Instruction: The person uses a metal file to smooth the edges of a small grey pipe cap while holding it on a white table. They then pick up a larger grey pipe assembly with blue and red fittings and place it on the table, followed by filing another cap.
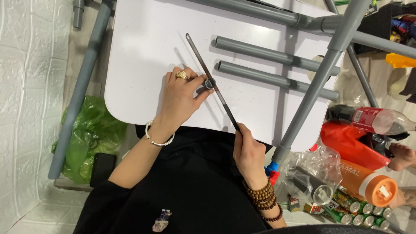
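My left hand (181, 96), with a gold ring and a white bracelet, rests on a white board (147, 52) and pinches a small dark round part (209, 83) against a long thin dark metal bar (203, 65). The bar runs diagonally from the upper middle of the board down to my right hand (248, 151), which grips its lower end. That wrist wears brown bead bracelets. Two grey tubes (268, 54) stick out over the board just right of the bar.
A grey tubular frame (323, 82) crosses the board's right side. A green plastic bag (89, 134) lies at the left by a grey pole. Bottles, cans and plastic packaging (346, 182) clutter the floor at right. A white wall is at far left.
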